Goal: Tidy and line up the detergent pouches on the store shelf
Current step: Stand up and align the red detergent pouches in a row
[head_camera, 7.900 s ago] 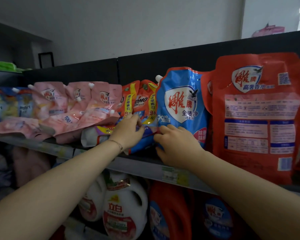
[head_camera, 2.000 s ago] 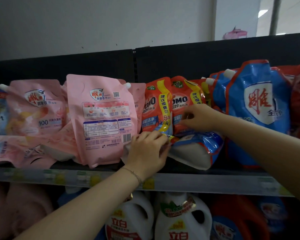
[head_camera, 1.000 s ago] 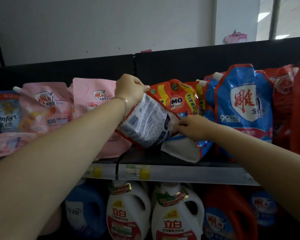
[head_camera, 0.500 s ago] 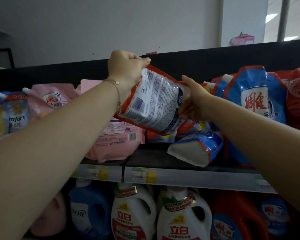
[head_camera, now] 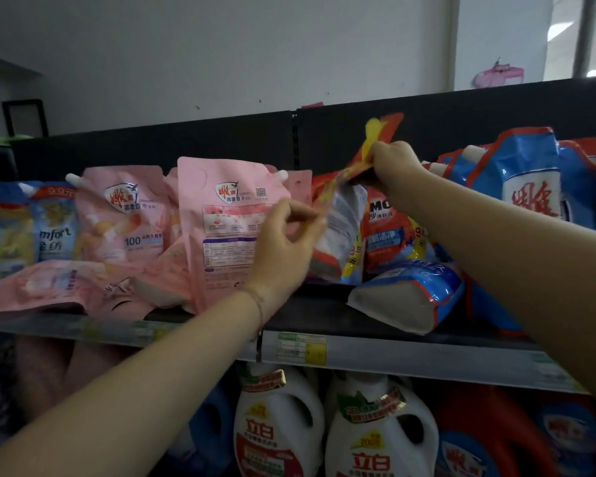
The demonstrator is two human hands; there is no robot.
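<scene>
Arms reach up and forward to the shelf (head_camera: pixel 324 315), forearms converging. The right hand (head_camera: pixel 393 170) is clenched on the top edge of a red pouch (head_camera: pixel 341 232), knuckles up. The left hand (head_camera: pixel 283 249) pinches the pouch's left edge between thumb and fingertips. The pouch hangs tilted between an upright pink pouch (head_camera: pixel 227 228) and other red pouches (head_camera: pixel 389 232). Whether its base touches the shelf is unclear. A blue pouch (head_camera: pixel 406 294) lies on its side beside it.

I get only 1 view, from the head camera: it faces the shelf (head_camera: pixel 393 359) close up, about level with the pouches (head_camera: pixel 231 228), the jugs (head_camera: pixel 279 428) below filling the bottom edge.
</scene>
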